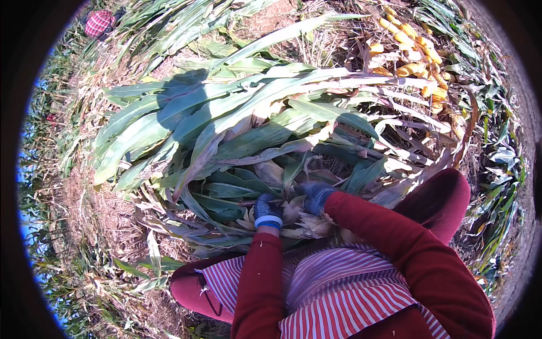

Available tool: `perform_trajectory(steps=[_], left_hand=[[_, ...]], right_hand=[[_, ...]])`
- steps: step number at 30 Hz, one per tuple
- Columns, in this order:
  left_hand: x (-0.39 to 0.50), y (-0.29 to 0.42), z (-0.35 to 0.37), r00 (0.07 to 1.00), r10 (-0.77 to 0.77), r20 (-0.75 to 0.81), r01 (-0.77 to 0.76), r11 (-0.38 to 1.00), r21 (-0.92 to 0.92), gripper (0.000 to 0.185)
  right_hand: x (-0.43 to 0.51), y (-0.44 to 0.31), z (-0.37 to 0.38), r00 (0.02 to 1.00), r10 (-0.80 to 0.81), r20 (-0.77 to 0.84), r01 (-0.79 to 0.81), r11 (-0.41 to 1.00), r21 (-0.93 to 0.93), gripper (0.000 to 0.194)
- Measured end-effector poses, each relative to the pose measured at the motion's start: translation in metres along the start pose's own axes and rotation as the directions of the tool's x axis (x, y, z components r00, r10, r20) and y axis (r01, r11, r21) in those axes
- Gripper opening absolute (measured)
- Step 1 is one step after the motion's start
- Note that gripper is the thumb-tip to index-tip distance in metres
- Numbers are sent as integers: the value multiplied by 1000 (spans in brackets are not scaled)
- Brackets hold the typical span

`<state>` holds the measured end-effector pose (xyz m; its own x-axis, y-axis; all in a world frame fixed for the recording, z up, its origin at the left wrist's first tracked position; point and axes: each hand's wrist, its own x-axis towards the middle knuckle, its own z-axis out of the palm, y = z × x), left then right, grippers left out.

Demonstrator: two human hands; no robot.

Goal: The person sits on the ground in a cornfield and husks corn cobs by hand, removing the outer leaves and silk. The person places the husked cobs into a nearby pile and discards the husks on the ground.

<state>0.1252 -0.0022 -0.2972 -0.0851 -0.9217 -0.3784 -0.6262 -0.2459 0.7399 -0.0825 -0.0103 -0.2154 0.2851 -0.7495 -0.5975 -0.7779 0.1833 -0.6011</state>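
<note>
Cut corn stalks with long green leaves (237, 110) lie in a heap across the ground before my knees. My left hand (267, 210), in a blue knit glove with a pale cuff, is closed around a thin corn stalk (250, 204) low in the heap. Just to its right is my right hand (315, 197), also gloved and blurred, among dry husks; whether its fingers hold anything cannot be made out. Loose pale corn husks (311, 224) lie below and between both hands, close to my striped apron.
Husked yellow corn ears (413, 55) are piled at the upper right. More cut stalks (190, 25) lie beyond the heap. A person in a checked top (99, 23) is far off at the upper left. Standing corn plants (38, 178) line the left rim.
</note>
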Motion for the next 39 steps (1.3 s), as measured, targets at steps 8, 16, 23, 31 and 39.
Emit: perform_trajectory(steps=[8, 16, 23, 31, 39], left_hand=[[0, 16, -24, 971, 215, 104, -237, 916, 324, 31], [1, 6, -26, 913, 401, 79, -398, 829, 394, 36], [42, -79, 4, 895, 422, 142, -443, 805, 395, 36], [50, 21, 0, 956, 292, 27, -287, 915, 284, 35], [47, 16, -8, 967, 246, -71, -225, 949, 223, 33]], right_hand=[[-12, -31, -81, 861, -126, -492, 139, 990, -11, 38], [26, -99, -65, 803, -349, -483, 484, 855, 186, 52], [3, -146, -63, 822, -257, -509, 329, 943, 54, 25], [33, -114, -56, 818, -333, -470, 261, 941, -213, 25], [-4, -113, -53, 905, -252, -342, 231, 968, -102, 29]])
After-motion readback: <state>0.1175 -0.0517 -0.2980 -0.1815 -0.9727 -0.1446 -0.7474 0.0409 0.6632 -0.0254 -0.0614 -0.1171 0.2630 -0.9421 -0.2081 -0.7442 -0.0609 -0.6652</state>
